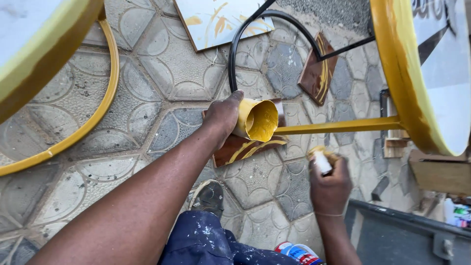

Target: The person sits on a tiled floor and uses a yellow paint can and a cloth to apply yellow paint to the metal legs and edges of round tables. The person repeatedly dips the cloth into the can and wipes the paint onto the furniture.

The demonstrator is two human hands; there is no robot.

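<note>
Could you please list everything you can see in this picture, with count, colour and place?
paint cup: one, yellow, tilted, centre, held in the left hand
brush handle: one, white with yellow smears, in the right hand
table leg: one, yellow, running right from the cup
round tabletops: two, yellow-edged, upper corners
black frame: one, curved, top centre
tiles: three, brown or white with yellow streaks, on the paving
shoe: one, dark, bottom centre
left hand: one, gripping the cup
right hand: one, gripping the brush

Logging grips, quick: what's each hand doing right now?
Left hand: closed around a yellow paint cup.
Right hand: closed on a paint-covered brush handle.
</note>
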